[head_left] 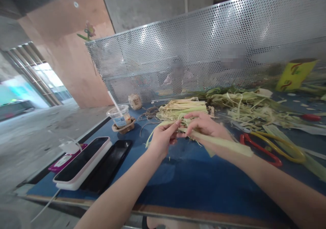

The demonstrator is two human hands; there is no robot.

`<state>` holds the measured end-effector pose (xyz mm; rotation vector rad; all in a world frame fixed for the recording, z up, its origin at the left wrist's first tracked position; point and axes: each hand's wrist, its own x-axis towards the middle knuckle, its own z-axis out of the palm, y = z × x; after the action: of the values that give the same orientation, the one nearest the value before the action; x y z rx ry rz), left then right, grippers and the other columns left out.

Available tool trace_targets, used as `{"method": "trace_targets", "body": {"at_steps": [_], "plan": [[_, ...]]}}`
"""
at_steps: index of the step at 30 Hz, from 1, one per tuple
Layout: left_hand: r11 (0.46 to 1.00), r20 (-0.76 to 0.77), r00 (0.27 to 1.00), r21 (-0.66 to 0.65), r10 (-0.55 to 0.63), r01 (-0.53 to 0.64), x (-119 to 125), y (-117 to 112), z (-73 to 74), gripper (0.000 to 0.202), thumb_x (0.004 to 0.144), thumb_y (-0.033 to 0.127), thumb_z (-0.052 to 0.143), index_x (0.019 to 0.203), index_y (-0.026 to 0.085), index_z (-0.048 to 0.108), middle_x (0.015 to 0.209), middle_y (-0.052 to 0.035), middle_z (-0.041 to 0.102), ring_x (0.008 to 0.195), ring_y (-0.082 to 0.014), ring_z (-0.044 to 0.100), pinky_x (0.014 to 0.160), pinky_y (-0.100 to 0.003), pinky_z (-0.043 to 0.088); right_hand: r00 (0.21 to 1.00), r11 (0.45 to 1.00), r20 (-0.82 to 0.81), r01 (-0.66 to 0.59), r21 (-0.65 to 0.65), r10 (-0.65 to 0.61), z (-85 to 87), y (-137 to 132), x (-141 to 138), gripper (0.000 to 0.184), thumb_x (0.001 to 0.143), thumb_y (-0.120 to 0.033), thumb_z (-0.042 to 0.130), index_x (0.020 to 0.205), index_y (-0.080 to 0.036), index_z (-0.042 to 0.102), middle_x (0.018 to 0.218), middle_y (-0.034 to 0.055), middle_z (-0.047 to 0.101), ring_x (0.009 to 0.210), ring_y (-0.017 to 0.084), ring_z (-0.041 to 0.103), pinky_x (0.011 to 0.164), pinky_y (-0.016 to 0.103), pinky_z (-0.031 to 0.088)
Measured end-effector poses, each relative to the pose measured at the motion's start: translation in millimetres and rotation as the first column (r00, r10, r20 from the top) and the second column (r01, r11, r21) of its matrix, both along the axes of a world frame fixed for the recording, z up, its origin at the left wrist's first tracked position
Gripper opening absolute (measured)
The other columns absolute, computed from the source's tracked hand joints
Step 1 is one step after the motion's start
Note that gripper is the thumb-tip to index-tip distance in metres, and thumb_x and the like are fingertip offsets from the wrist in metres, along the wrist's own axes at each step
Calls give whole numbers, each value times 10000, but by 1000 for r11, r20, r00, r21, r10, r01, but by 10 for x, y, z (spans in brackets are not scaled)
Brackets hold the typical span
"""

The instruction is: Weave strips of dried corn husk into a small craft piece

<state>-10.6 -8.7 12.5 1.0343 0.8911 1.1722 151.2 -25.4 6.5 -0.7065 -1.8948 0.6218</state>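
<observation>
My left hand [164, 134] pinches pale green strips that look like corn husk [221, 141], thumb against the fingers, above the blue table. Close beside it my right hand [205, 124] has its fingers bent around the same strips, and one long flat strip runs back over my right wrist. A loose strip end hangs to the left of my left hand. The exact crossing of the strips between my fingertips is too small to make out. Just beyond both hands lies a bundle of pale husk strips [183, 106].
Scissors [262, 151] with red and yellow handles lie on the right, near a husk heap [244, 101]. To the left are a cup with a straw [119, 117], a phone [84, 159] and a black tray [108, 164]. A perforated metal panel [158, 59] stands behind.
</observation>
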Motion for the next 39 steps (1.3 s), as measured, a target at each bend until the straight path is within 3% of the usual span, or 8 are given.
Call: {"method": "trace_targets", "body": {"at_steps": [2,6,8,11,15,23,31,39], "plan": [[1000,36,999,-14,-25,26,-9,-2,-2,239,612,346,716,694,130,654,576,2,620,457,-55,569,340,-114,253,997,996,-26,-76,-52,75,-26,9,-18,34,770,-263,581,772,-230,589,1138,52,386,829,132,535,694,292,485],[997,104,993,-40,-57,62,-11,-11,-2,214,622,324,714,681,132,640,570,21,600,430,-26,528,327,-104,249,982,985,-166,-116,-127,94,-85,18,-81,417,595,-222,739,900,-267,458,1074,26,390,677,91,464,611,271,481],[997,120,991,-42,-64,69,-2,-27,9,214,621,318,715,664,125,632,561,23,589,421,-22,514,324,-102,253,974,990,-218,-84,-117,57,-102,14,-97,464,563,-201,757,863,-258,408,1013,9,400,612,72,399,586,255,465],[996,134,989,-51,-63,70,16,-55,38,229,619,322,715,615,118,612,501,28,548,418,-28,506,323,-100,251,977,998,-213,-20,-61,6,-97,-4,-93,399,578,-209,750,777,-233,405,990,14,410,604,72,385,589,254,452],[994,162,983,-56,-83,93,32,-72,48,235,640,329,701,598,122,597,458,44,505,373,-19,458,315,-104,234,994,993,-83,83,83,-77,-69,-55,-87,273,618,-288,722,664,-201,467,966,53,419,831,164,494,667,294,468],[994,217,971,-31,-98,108,64,-91,30,223,626,324,712,702,130,634,507,55,506,370,-6,438,319,-114,211,951,894,30,280,350,-309,-67,-125,-109,211,680,-324,628,802,-220,491,981,86,465,1015,245,460,810,384,421],[985,280,945,1,-168,174,66,-151,69,223,673,322,678,652,125,576,484,56,451,377,-13,429,338,-112,200,941,887,-17,324,330,-337,-57,-172,-157,113,714,-250,603,751,-208,505,1019,76,434,796,161,533,730,345,450],[978,317,929,-20,-189,206,48,-136,75,260,671,307,682,602,118,516,489,74,401,330,21,317,367,-125,206,951,935,-140,298,193,-274,-19,-192,-187,105,744,-134,552,775,-233,568,1029,55,480,849,149,549,753,318,456]]}}
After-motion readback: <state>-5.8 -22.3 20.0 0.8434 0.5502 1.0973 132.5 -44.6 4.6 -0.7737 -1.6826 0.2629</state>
